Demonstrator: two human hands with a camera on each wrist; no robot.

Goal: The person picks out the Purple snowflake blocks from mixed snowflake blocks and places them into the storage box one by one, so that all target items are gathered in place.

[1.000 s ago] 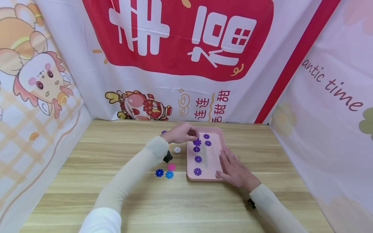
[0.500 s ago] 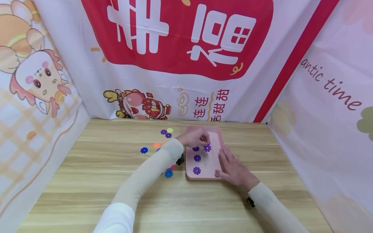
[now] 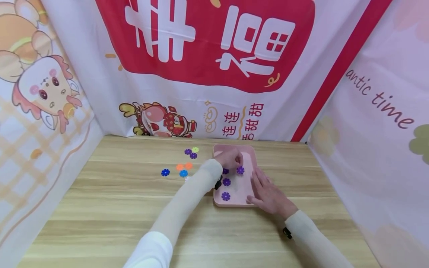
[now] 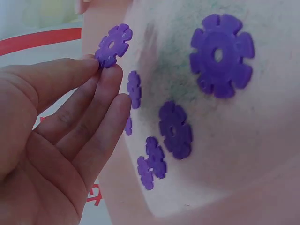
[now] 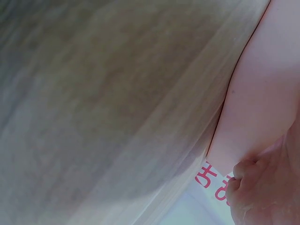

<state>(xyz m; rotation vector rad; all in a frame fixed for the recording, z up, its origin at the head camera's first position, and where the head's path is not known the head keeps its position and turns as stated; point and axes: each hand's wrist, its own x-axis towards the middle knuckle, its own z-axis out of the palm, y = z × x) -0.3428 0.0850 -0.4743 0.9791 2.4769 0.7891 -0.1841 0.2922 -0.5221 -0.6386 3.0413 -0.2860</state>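
Note:
Between thumb and fingertips my left hand [image 3: 231, 159] pinches a purple notched snowflake disc [image 3: 240, 170] above the pink tray [image 3: 242, 195]. Up close in the left wrist view, the pinched snowflake disc [image 4: 123, 38] is tilted and clear of the tray floor. Several more purple discs [image 4: 228, 40] lie flat in the tray; the lower two show in a column at its left side in the head view, while my left hand hides others. My right hand [image 3: 270, 192] rests with straight fingers on the tray's right rim. The right wrist view shows the tray's outer wall [image 5: 258, 98] beside that hand.
Left of the tray lie loose discs: two purple [image 3: 190, 153], a yellow-green [image 3: 195, 149], orange ones [image 3: 180, 167], a dark blue [image 3: 165, 172] and a light blue [image 3: 183, 173]. My left sleeve [image 3: 187, 197] crosses the wooden table [image 3: 100, 223]. Printed cloth surrounds it.
My left hand has moved right across the tray with the purple disc, from the left column towards the middle. The right hand has stayed on the rim.

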